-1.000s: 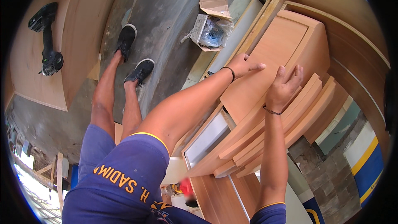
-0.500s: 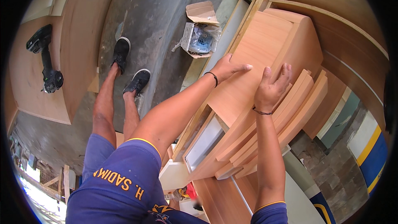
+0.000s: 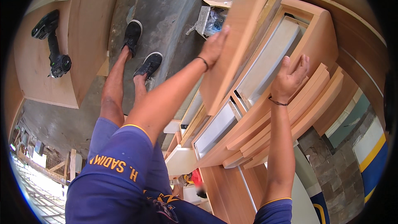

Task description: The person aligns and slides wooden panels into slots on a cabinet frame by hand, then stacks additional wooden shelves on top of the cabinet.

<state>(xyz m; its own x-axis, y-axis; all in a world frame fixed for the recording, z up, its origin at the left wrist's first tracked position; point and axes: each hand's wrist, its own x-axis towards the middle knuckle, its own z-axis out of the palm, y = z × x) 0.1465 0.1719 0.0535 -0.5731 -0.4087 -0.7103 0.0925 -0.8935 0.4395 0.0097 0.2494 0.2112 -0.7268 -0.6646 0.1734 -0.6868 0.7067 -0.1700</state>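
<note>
My left hand (image 3: 213, 48) lies against the outer face of a thick light-brown wooden drawer front (image 3: 239, 43). Its fingers look stretched out and slightly blurred; the thumb is hidden. The drawer front stands away from the wooden cabinet (image 3: 321, 33), exposing a pale drawer box (image 3: 269, 60) inside. Whether front and box are joined cannot be made out. Fingers apart and holding nothing, my right hand (image 3: 288, 83) is at the cabinet's right-hand rim, beside several curved wooden slats (image 3: 304, 95). Contact with that rim is unclear.
An open cardboard box (image 3: 202, 21) with plastic bags sits on the concrete floor (image 3: 174, 20), partly behind the drawer front. A black cordless drill (image 3: 54, 43) rests on a wooden surface (image 3: 37, 79) at left. Another pale drawer box (image 3: 215, 126) shows below the first.
The drawer front has come out from the cabinet toward the left, with my left hand against it, uncovering the pale box. My right hand stays by the cabinet rim. The whole view has shifted slightly.
</note>
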